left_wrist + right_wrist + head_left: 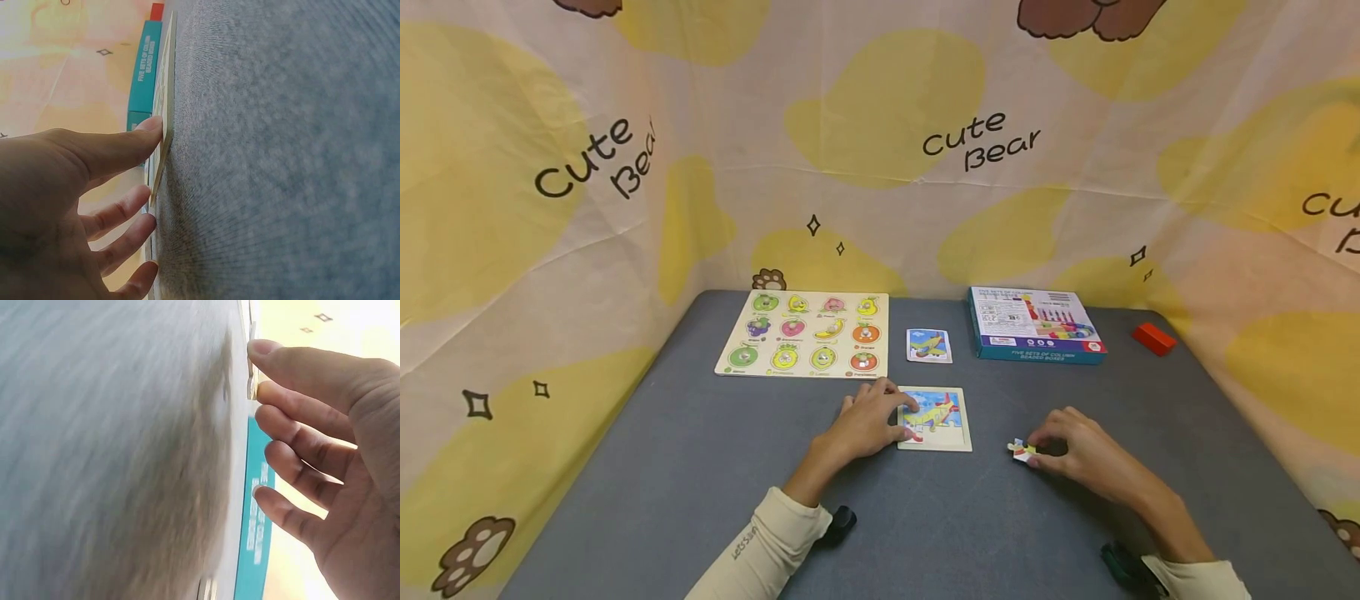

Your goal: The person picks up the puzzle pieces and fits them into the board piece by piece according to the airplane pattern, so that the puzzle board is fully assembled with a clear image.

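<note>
A small square puzzle tray (pixel 955 442) with a pale frame lies on the table, most of its airplane picture (pixel 936 410) in place and a bare strip showing at the lower right. My left hand (pixel 868 418) rests at its left side, thumb and index fingertips touching the puzzle and the other fingers loosely spread. In the left wrist view the thumb (pixel 125 150) lies against the tray's face. To the right of the tray, my right hand (pixel 1086 450) pinches a puzzle piece (pixel 1021 451) with white, red and yellow on it, between thumb and index finger.
Behind the tray lies a small airplane picture card (pixel 928 346). A wooden fruit board (pixel 805 333) is at the back left. At the back right are a teal-sided box (pixel 1037 325) and a red block (pixel 1153 339). Printed cloth walls (pixel 865 150) enclose the table (pixel 925 533).
</note>
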Motion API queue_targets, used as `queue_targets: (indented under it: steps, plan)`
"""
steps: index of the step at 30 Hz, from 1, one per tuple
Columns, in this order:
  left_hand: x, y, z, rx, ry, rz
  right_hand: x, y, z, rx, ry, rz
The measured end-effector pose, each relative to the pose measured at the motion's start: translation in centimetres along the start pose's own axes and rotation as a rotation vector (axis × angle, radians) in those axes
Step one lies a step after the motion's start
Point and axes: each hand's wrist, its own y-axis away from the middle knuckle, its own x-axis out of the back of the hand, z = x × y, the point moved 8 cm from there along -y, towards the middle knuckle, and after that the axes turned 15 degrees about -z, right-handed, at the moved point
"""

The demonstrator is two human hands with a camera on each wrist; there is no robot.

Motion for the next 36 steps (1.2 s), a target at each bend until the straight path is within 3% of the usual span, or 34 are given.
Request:
queue_targets:
  steps: [19,36]
  plan:
    - [-0.2,-0.1,-0.1,-0.004,-0.007,0.005,-2.1,-6.4,-5.0,0.095,0.007,-0.084]
    - [0.1,0.0,0.0,0.003,-0.004,0.003,-3.0,-9.2,-7.9,0.125,0.007,-0.107]
